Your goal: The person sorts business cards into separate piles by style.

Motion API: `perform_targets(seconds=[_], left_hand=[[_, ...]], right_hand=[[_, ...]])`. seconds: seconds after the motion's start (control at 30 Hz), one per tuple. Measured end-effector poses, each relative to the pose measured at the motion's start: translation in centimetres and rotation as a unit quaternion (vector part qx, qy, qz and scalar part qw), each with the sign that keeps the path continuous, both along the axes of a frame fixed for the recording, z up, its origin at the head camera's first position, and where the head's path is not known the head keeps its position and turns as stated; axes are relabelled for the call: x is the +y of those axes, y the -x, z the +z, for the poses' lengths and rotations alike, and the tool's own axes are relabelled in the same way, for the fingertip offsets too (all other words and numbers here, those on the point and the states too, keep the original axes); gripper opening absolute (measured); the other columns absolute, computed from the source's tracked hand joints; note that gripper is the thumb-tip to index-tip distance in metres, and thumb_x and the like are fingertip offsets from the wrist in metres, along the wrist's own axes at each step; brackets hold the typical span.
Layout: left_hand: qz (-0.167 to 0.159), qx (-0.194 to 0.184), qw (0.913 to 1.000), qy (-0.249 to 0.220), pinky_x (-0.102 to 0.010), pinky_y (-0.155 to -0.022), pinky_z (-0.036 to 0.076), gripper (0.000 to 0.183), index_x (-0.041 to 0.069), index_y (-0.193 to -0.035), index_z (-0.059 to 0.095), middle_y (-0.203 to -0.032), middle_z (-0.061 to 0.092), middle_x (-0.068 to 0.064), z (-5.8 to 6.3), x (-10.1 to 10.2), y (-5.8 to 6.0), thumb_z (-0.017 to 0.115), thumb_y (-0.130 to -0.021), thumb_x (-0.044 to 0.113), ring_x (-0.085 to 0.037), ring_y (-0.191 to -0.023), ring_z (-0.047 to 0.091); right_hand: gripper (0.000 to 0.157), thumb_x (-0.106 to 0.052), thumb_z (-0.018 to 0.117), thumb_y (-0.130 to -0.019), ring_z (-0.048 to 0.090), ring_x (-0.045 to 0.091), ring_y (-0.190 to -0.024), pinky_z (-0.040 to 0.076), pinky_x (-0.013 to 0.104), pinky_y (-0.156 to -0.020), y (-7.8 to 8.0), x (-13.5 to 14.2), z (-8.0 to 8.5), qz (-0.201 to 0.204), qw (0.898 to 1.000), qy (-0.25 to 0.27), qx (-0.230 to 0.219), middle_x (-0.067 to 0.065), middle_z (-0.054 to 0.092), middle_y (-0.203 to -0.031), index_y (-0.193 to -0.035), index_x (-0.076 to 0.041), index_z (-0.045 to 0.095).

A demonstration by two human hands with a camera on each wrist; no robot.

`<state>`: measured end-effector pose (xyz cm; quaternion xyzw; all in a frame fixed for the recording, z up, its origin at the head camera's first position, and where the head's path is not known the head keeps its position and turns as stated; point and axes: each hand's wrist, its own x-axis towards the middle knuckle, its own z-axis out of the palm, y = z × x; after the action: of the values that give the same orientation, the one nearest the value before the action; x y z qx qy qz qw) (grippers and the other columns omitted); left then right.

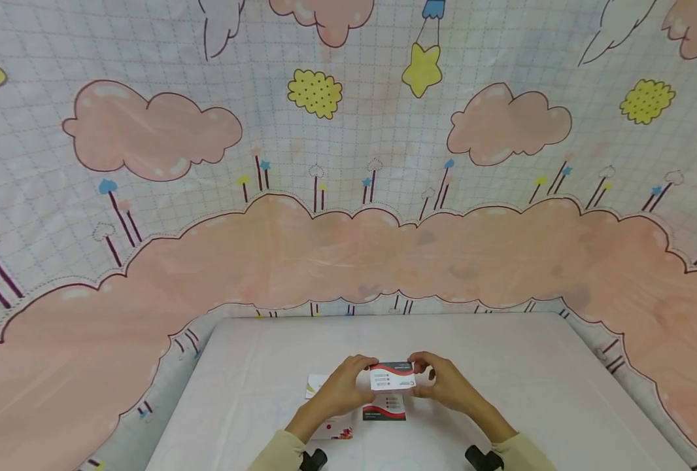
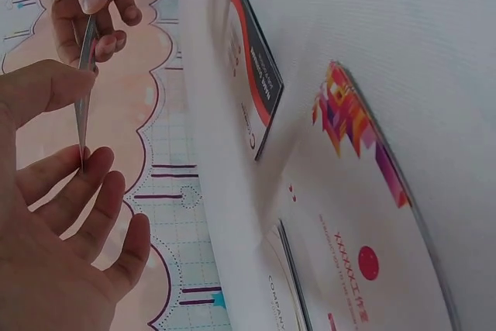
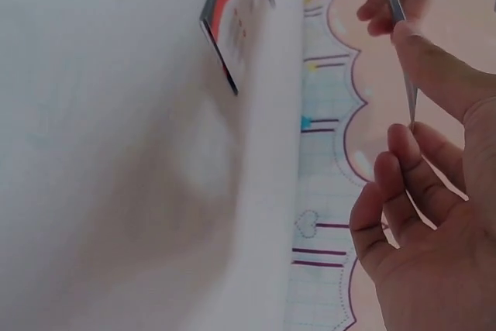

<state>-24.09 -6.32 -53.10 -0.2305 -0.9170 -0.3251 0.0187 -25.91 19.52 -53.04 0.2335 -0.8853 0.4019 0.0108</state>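
Between my left hand [image 1: 344, 387] and my right hand [image 1: 444, 384] a white business card [image 1: 392, 378] with a dark and red wavy band is raised above the table. Both hands pinch it, one at each side, between thumb and fingers. In the left wrist view the held card [image 2: 84, 98] shows almost edge-on; in the right wrist view the card [image 3: 401, 21] also looks thin. Just below it, similar red-and-dark business cards [image 1: 384, 409] lie on the table. How many cards are held cannot be told.
Beside my left forearm lie white cards with a colourful corner pattern [image 2: 364, 125], and white "COMPANY" cards [image 2: 280, 284], partly hidden in the head view. The white table [image 1: 472, 340] reaches back to a patterned cloth [image 1: 384, 255] with clouds and stars.
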Motion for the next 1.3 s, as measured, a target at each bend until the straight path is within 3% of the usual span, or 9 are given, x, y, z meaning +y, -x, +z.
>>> perform_targets(seconds=[0.23,0.43,0.6,0.8,1.03,1.3], left_hand=[[0.012,0.000,0.9998,0.015,-0.050,-0.102,0.046,0.061,0.014,-0.135,0.055,-0.133,0.060,-0.003,-0.1,0.0,-0.6,0.078,-0.079,0.025,-0.025,-0.123,0.055],[0.028,-0.014,0.9991,0.028,-0.051,-0.102,0.046,0.060,0.016,-0.131,0.058,-0.132,0.061,-0.004,-0.4,-0.1,-1.1,0.081,-0.077,0.026,-0.026,-0.122,0.054],[0.021,-0.008,0.9990,0.039,-0.050,-0.103,0.045,0.057,0.016,-0.127,0.060,-0.130,0.062,-0.003,-0.7,-0.3,-1.4,0.083,-0.076,0.028,-0.026,-0.122,0.055],[0.014,-0.015,0.9988,0.044,-0.049,-0.104,0.044,0.056,0.017,-0.125,0.060,-0.131,0.061,-0.003,-1.1,-0.7,-1.6,0.083,-0.076,0.029,-0.027,-0.124,0.055],[0.010,-0.013,0.9986,0.051,-0.049,-0.104,0.045,0.055,0.015,-0.122,0.061,-0.129,0.062,-0.005,-1.6,-0.9,-1.6,0.084,-0.074,0.029,-0.029,-0.124,0.057],[0.009,0.000,0.9972,0.074,-0.045,-0.102,0.046,0.053,0.014,-0.118,0.063,-0.125,0.064,-0.004,-2.0,-1.0,-1.5,0.085,-0.073,0.028,-0.028,-0.120,0.059]], right_hand=[[0.056,-0.016,0.086,-0.072,0.054,0.018,-0.095,0.045,0.025,-0.078,-0.6,-0.2,-0.8,-0.009,1.000,-0.008,0.018,-0.006,0.061,-0.102,-0.121,-0.013,0.059],[0.058,-0.016,0.086,-0.071,0.054,0.018,-0.099,0.046,0.031,-0.082,-1.0,-0.5,-1.4,-0.009,0.999,-0.022,0.028,-0.006,0.060,-0.106,-0.121,-0.014,0.058],[0.055,-0.019,0.086,-0.071,0.055,0.017,-0.101,0.049,0.039,-0.086,-1.3,-0.5,-2.1,0.001,0.999,-0.036,0.040,-0.006,0.060,-0.110,-0.118,-0.015,0.059],[0.053,-0.020,0.087,-0.068,0.056,0.019,-0.101,0.049,0.036,-0.088,-1.5,-0.4,-3.1,0.017,0.996,-0.040,0.076,-0.005,0.061,-0.112,-0.113,-0.014,0.061],[0.053,-0.029,0.088,-0.069,0.057,0.022,-0.109,0.049,0.046,-0.096,-1.5,-0.6,-3.7,0.017,0.997,-0.055,0.056,-0.005,0.061,-0.116,-0.113,-0.017,0.062],[0.052,-0.026,0.088,-0.067,0.057,0.025,-0.107,0.048,0.047,-0.092,-1.3,-1.0,-4.2,0.018,0.995,-0.080,0.058,-0.001,0.062,-0.114,-0.111,-0.014,0.063]])
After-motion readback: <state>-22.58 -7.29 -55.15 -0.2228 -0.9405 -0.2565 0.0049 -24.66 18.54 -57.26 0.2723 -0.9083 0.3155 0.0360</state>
